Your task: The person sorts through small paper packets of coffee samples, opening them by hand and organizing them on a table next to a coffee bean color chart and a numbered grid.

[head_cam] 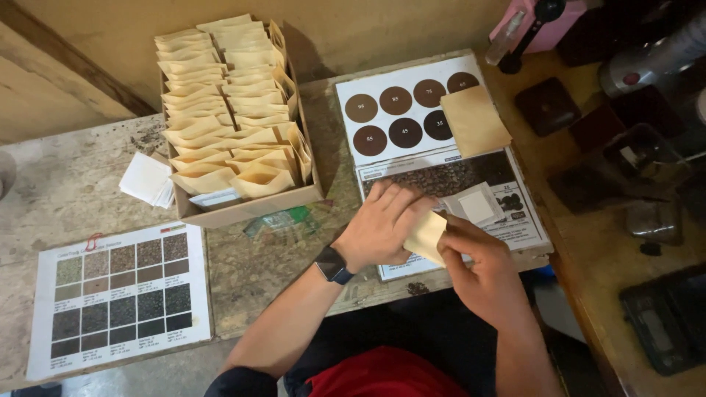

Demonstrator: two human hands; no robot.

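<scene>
Both hands are together at the front edge of the worktop, the left hand (pixel 379 231) and right hand (pixel 478 268) clamped on a small tan pouch (pixel 426 237), which could slip and fall off that edge.

Both hands, left hand (pixel 382 228) and right hand (pixel 482 268), sit at the table's near edge over the bean chart (pixel 515 220), pinching a small kraft pouch (pixel 426 237). Open tabletop (pixel 250 268) lies just left of the left wrist, between the swatch chart (pixel 118 298) and the bean chart. The cardboard box (pixel 243 209) packed with upright pouches blocks the far left. A loose pouch (pixel 474 121) covers part of the circle chart (pixel 401 110). Dark clutter (pixel 625 169) crowds the right side.
</scene>
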